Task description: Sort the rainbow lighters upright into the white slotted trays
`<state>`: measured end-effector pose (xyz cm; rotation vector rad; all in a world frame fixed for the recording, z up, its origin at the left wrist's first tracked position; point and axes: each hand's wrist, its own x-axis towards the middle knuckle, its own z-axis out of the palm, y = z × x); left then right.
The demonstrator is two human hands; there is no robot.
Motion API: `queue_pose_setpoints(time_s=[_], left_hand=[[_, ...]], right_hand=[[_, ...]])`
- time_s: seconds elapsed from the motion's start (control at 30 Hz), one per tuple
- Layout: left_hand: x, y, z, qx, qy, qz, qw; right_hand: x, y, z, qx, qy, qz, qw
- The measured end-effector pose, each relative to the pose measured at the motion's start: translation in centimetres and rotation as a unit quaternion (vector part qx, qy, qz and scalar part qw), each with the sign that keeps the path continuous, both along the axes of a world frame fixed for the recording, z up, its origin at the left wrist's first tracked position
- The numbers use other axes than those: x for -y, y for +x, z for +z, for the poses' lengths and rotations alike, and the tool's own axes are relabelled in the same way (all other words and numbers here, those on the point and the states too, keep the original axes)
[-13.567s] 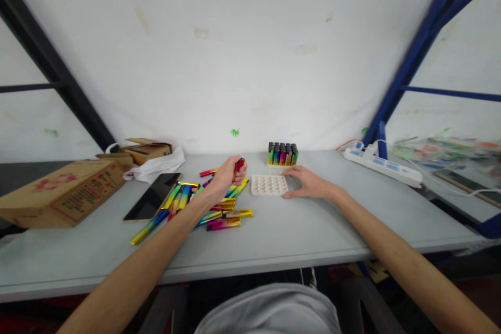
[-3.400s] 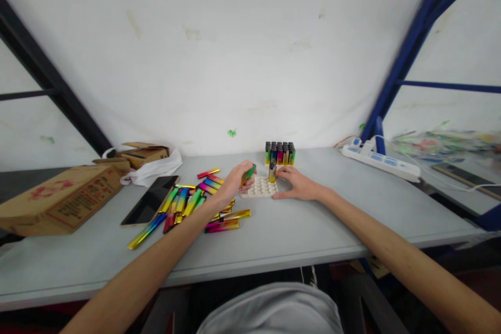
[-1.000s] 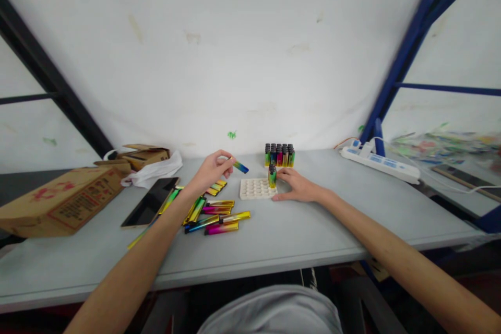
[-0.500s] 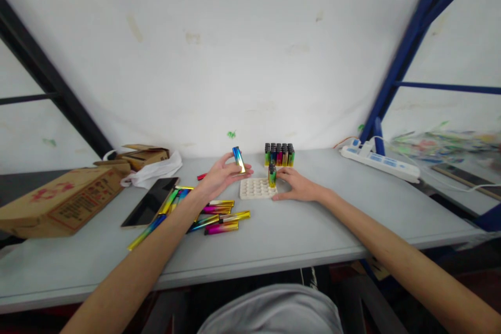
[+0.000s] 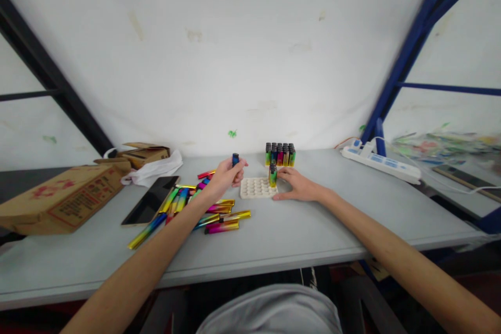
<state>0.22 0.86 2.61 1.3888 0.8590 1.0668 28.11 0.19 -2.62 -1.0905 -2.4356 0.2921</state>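
Note:
My left hand (image 5: 229,175) is closed around a lighter (image 5: 235,159), upright, its dark blue top showing above the fingers. The white tray with rows of round holes (image 5: 254,188) lies flat just right of that hand. A few lighters (image 5: 273,176) with black tops and green-yellow bodies stand at the tray's right end. My right hand (image 5: 293,185) grips the tray's right edge, thumb at the near corner and fingertips beside the standing lighters. Several shiny coloured lighters (image 5: 222,226) lie loose in a pile, partly behind my left forearm.
A block of upright lighters (image 5: 280,154) stands near the wall. To the left are a dark tablet (image 5: 151,202), a white cloth or bag (image 5: 156,169) and a cardboard box (image 5: 62,198). A white power strip (image 5: 379,163) lies at the back right.
My left hand has turned and closed round the lighter, which now stands upright with its dark top up instead of showing its shiny body. My right hand and the tray stay put.

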Motion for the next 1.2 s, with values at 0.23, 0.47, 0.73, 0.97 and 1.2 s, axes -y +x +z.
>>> queue_pose_setpoints(time_s=[0.23,0.47,0.73,0.97,1.2], left_hand=[[-0.3,0.3,-1.2,-0.087,0.047,0.017,0.995],[0.0,0.4,-1.1,-0.158,0.079,0.043,0.983],[0.8,0.5,-0.3,-0.144,0.079,0.08,0.983],[0.3,0.2,-0.7,-0.169,0.117,0.1,0.973],[0.4,0.6,-0.7,-0.21,0.142,0.072,0.965]], right_hand=[[-0.1,0.1,-0.2,-0.009,0.001,0.003,1.0],[0.0,0.1,-0.1,0.003,0.002,0.001,1.0],[0.0,0.1,-0.2,0.0,0.004,0.005,1.0],[0.0,0.1,-0.1,0.001,0.0,0.001,1.0],[0.0,0.0,-0.2,-0.001,0.006,0.001,1.0]])
